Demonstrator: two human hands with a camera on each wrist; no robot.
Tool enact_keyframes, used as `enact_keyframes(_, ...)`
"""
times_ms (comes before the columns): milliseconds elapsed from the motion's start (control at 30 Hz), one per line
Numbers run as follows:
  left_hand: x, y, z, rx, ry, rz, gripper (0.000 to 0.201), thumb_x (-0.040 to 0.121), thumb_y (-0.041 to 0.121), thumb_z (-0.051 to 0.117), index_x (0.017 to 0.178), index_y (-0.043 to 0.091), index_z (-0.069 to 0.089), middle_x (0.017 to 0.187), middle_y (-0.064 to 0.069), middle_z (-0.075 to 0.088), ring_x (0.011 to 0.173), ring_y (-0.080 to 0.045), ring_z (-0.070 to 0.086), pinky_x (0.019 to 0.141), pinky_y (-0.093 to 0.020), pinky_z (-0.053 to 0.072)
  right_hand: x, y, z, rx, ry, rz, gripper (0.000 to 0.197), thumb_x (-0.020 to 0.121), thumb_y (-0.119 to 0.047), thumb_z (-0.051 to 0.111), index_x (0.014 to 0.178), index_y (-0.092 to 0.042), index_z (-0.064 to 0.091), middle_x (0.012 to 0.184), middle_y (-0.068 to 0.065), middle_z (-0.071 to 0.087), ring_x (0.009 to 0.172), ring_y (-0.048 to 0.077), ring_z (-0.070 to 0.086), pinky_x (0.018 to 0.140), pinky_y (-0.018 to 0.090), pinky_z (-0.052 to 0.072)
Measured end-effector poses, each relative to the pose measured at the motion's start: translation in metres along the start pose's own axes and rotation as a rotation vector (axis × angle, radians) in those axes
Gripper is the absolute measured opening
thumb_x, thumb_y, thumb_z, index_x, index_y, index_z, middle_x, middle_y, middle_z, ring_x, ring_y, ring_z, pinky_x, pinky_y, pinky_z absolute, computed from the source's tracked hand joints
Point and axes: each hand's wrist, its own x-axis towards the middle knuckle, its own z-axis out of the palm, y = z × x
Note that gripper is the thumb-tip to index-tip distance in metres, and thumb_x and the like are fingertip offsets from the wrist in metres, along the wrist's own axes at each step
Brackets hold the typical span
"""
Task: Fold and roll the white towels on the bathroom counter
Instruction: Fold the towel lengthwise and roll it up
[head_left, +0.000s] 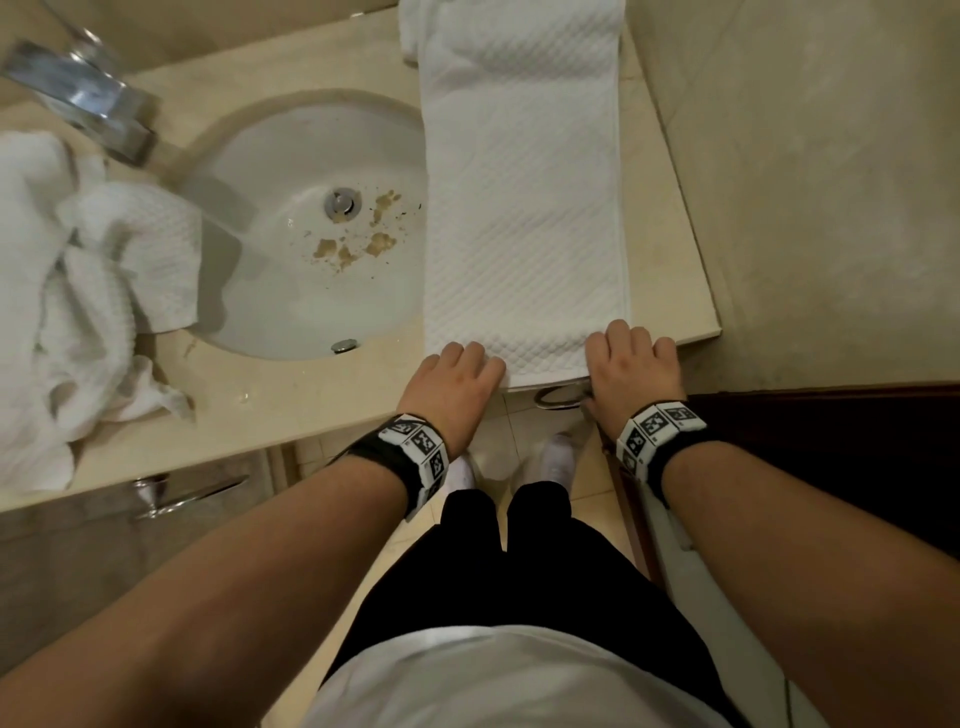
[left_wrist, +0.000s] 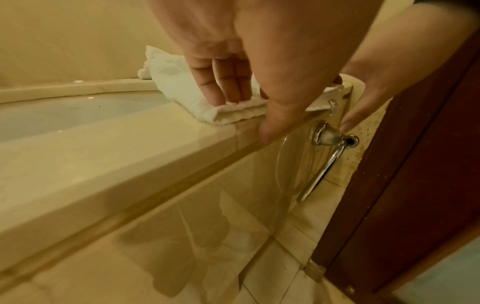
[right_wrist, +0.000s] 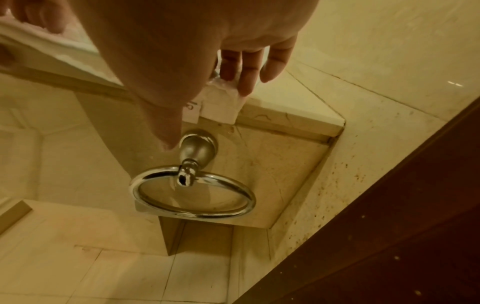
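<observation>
A long white waffle towel (head_left: 519, 208), folded into a narrow strip, lies on the beige counter (head_left: 311, 400) to the right of the sink. Its near end reaches the counter's front edge. My left hand (head_left: 457, 371) rests on the near left corner. In the left wrist view its fingers (left_wrist: 226, 88) press down on the towel (left_wrist: 182, 88) while the thumb hangs in front of the counter edge. My right hand (head_left: 631, 364) rests on the near right corner. Its fingers (right_wrist: 241, 67) lie on the towel corner (right_wrist: 221, 107), which overhangs the edge.
Crumpled white towels (head_left: 78, 312) are piled on the counter left of the sink (head_left: 270, 332), whose basin holds brown crumbs. A chrome faucet (head_left: 83, 98) stands at the back left. A chrome towel ring (right_wrist: 193, 197) hangs under the counter edge. A dark wooden door (head_left: 831, 441) is at the right.
</observation>
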Motion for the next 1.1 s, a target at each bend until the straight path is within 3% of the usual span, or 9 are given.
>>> enact_keyframes(133,0.002,-0.008,0.006,-0.013,0.026,0.049,0.050,0.054,-0.005,0.072,0.100,0.010,0.057,0.093,-0.013,0.058,0.078,-0.034,0.056,0.061,-0.038,0.046,0.001,-0.002,0.000,0.016,0.041,0.018,0.030,0.073,-0.022,0.071,0.094,-0.013,0.050,0.091,0.008,0.050,0.078,0.028,0.049,0.071,0.040,0.035)
enact_keyframes(333,0.004,-0.011,0.007,-0.078,0.064,0.023,0.033,0.065,0.000,0.079,0.092,0.008,0.061,0.087,-0.012,0.060,0.074,-0.034,0.057,0.058,-0.038,0.047,-0.001,0.002,-0.007,0.061,0.010,-0.023,0.054,0.060,-0.039,0.077,0.099,-0.013,0.051,0.096,0.009,0.050,0.083,0.029,0.048,0.075,0.042,0.034)
enact_keyframes(467,0.010,-0.016,-0.002,-0.231,0.023,-0.087,0.009,0.092,0.012,0.064,0.098,0.006,0.061,0.098,-0.015,0.061,0.090,-0.037,0.057,0.071,-0.045,0.049,-0.004,-0.004,-0.007,0.085,0.036,0.017,0.053,0.058,-0.036,0.076,0.098,-0.013,0.051,0.095,0.009,0.050,0.082,0.028,0.047,0.074,0.041,0.032)
enact_keyframes(533,0.012,-0.020,-0.004,-0.248,-0.028,-0.109,0.010,0.097,0.016,0.058,0.101,0.007,0.060,0.105,-0.014,0.060,0.098,-0.035,0.054,0.078,-0.046,0.048,-0.006,-0.004,-0.008,0.103,0.062,0.011,0.049,0.061,-0.037,0.072,0.098,-0.012,0.051,0.093,0.009,0.051,0.081,0.028,0.047,0.073,0.041,0.031)
enact_keyframes(733,0.014,-0.022,-0.003,-0.212,-0.073,-0.087,0.011,0.094,0.019,0.061,0.099,0.009,0.059,0.107,-0.012,0.058,0.099,-0.034,0.054,0.077,-0.043,0.047,-0.012,0.009,-0.008,0.212,0.048,0.043,0.054,0.063,-0.042,0.072,0.104,-0.013,0.053,0.098,0.012,0.051,0.083,0.032,0.051,0.070,0.040,0.037)
enact_keyframes(867,0.014,-0.021,-0.002,-0.166,-0.105,-0.100,0.017,0.093,0.024,0.066,0.103,0.011,0.061,0.113,-0.009,0.056,0.104,-0.031,0.052,0.082,-0.043,0.047,-0.011,0.015,-0.006,0.381,-0.004,0.083,0.051,0.063,-0.029,0.081,0.103,-0.011,0.055,0.101,0.014,0.048,0.073,0.032,0.054,0.061,0.036,0.042)
enact_keyframes(967,0.014,-0.021,0.000,-0.161,-0.114,-0.114,0.019,0.092,0.026,0.068,0.103,0.012,0.061,0.116,-0.009,0.055,0.106,-0.031,0.051,0.084,-0.044,0.048,-0.010,0.017,-0.006,0.507,-0.032,0.104,0.045,0.068,-0.021,0.079,0.105,-0.011,0.055,0.107,0.013,0.046,0.076,0.033,0.055,0.069,0.038,0.052)
enact_keyframes(1100,0.016,-0.022,-0.003,-0.224,-0.139,-0.132,0.018,0.090,0.028,0.074,0.095,0.014,0.063,0.114,-0.006,0.056,0.106,-0.028,0.051,0.087,-0.039,0.046,-0.013,0.018,-0.005,0.620,-0.008,0.121,0.041,0.068,-0.015,0.079,0.104,-0.008,0.062,0.111,0.014,0.050,0.094,0.033,0.054,0.083,0.038,0.051)
